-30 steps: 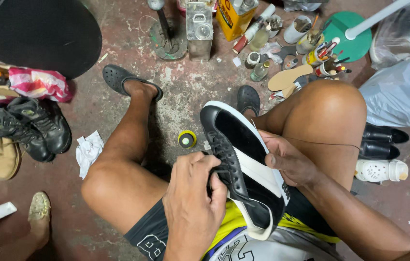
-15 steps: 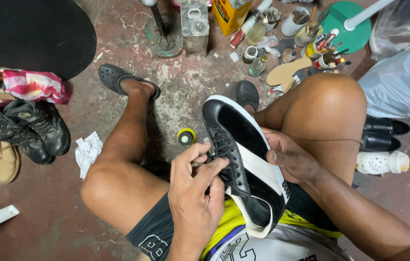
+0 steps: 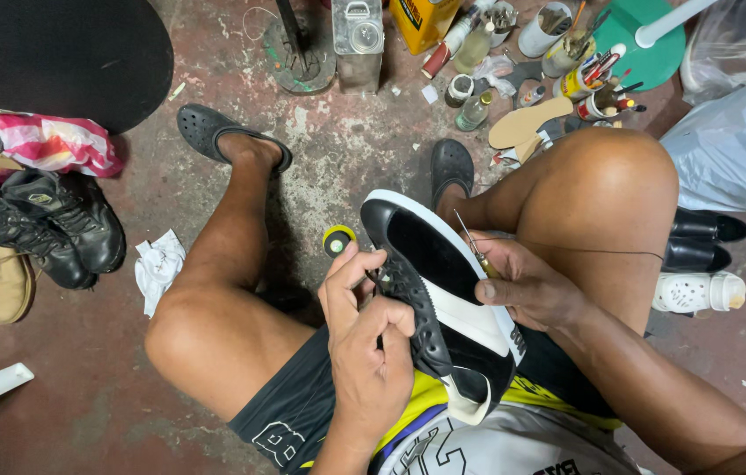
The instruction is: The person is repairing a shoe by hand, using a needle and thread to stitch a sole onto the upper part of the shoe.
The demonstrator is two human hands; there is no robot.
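Note:
A black shoe with a white sole edge (image 3: pixel 439 290) rests sole-up on my lap between my knees. My left hand (image 3: pixel 368 339) grips its laced upper from the left side, fingers curled around it. My right hand (image 3: pixel 522 286) presses against the sole's right edge and pinches a thin awl or needle (image 3: pixel 469 237) that points up along the sole. A dark thread (image 3: pixel 584 251) runs from that hand across my right thigh.
A small yellow-and-green spool (image 3: pixel 338 239) lies on the floor by the shoe's toe. Black boots (image 3: pixel 39 224) and a crumpled white cloth (image 3: pixel 157 264) sit left. Bottles, cans, a metal can (image 3: pixel 358 35) and a cut insole (image 3: pixel 527 123) crowd the top. Black shoes (image 3: pixel 707 242) stand right.
My left hand has shifted its fingers on the upper, and the shoe's toe has tilted slightly. My right hand stays against the sole with the needle.

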